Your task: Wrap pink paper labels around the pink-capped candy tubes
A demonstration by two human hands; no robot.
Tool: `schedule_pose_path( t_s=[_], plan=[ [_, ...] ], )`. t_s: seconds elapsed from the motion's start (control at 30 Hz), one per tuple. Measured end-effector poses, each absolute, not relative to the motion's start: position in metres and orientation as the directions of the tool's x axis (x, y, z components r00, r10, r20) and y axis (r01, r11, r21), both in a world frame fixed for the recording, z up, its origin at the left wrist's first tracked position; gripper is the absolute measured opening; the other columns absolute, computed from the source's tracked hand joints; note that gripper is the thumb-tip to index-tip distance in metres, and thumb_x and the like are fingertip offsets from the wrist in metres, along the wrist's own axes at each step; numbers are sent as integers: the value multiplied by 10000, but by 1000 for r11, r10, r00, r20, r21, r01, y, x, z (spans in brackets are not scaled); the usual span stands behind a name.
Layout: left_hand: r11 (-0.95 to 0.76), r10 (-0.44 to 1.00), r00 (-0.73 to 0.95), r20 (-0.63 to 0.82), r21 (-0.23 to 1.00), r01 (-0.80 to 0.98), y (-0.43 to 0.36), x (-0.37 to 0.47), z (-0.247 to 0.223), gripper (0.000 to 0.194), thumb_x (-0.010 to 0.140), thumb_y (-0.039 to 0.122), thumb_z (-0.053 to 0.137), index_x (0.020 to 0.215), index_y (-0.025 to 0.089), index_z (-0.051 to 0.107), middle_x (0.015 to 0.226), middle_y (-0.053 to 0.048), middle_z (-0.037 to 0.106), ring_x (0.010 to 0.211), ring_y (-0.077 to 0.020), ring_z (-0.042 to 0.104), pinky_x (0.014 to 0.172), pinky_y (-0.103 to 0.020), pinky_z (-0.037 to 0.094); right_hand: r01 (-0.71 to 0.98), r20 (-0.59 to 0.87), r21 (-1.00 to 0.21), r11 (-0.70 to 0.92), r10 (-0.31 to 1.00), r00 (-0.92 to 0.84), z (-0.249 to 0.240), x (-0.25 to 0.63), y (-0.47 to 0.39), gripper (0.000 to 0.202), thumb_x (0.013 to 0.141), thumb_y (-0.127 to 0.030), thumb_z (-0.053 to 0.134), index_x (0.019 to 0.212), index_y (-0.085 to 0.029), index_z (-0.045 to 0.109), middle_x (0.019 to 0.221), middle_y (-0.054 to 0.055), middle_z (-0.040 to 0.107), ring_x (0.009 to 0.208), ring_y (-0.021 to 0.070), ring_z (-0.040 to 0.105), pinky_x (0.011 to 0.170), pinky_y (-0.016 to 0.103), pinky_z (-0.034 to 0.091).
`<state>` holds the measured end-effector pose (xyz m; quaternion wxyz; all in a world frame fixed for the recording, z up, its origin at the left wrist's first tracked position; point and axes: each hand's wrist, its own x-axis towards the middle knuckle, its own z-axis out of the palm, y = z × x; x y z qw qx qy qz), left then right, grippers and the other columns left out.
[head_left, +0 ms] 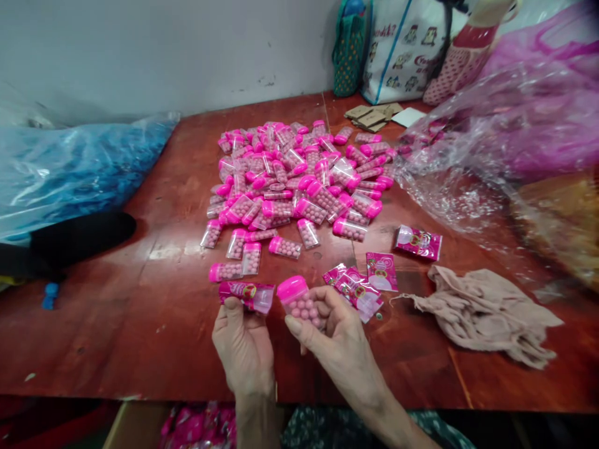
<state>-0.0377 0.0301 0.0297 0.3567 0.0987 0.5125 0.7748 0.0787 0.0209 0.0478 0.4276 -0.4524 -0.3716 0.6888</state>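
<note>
While left hand (247, 352) holds wrapper (248, 296) palm-up, right hand (340, 337) pinches tilted bottle (300, 302).

Item, partly hidden: most fingers of the left hand (249, 358), behind the printed sleeve (248, 296), its lettering too small and blurred to read; the lower end of the pink-capped bottle (301, 300), covered by the right hand (339, 340); many bottles in the heap (285, 171), overlapped by others. Item, cut off by the edges: blue-filled bag (70, 165), left; blurred pink plastic bag (538, 93), right; white printed bag (402, 56), top; pink packets (201, 427) and dark patterned cloth (322, 429), bottom.
</note>
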Motion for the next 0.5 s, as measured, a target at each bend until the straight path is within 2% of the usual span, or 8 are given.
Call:
schedule_pose_path(
  t_s=[0.2, 0.33, 0.4, 0.5],
  plan=[
    [-193, 651, -723, -232, 870, -453, 27, -29, 27, 207, 652, 322, 742, 736, 162, 641, 665, 31, 660, 588, -93, 589, 623, -207, 482, -191, -319, -905, -380, 903, -288, 47, 76, 17, 154, 742, -216, 638, 871, -178, 561, 709, -24, 585, 551, 79, 499, 492, 183, 426],
    [-174, 675, -693, -254, 858, -484, 28, -20, 31, 211, 643, 332, 746, 702, 159, 641, 639, 28, 655, 589, -97, 596, 623, -203, 487, -83, -301, -936, -341, 902, -309, 47, 83, 20, 118, 789, -232, 598, 901, -198, 612, 682, -41, 564, 557, 83, 477, 522, 191, 402],
    [-145, 709, -646, -281, 839, -524, 29, -16, 32, 224, 642, 349, 743, 711, 157, 650, 660, 12, 664, 619, -112, 612, 649, -221, 497, -12, -278, -956, -293, 918, -284, 48, 87, 22, 127, 815, -257, 571, 923, -208, 618, 703, -35, 577, 593, 99, 497, 553, 204, 404],
    [-38, 761, -530, -373, 790, -611, 28, -9, 33, 207, 620, 271, 764, 761, 157, 664, 701, -2, 676, 658, -126, 628, 676, -234, 506, 96, -232, -972, -215, 946, -226, 47, 88, 20, 152, 850, -268, 525, 974, -225, 600, 751, -22, 608, 648, 125, 536, 595, 219, 408]
  ],
)
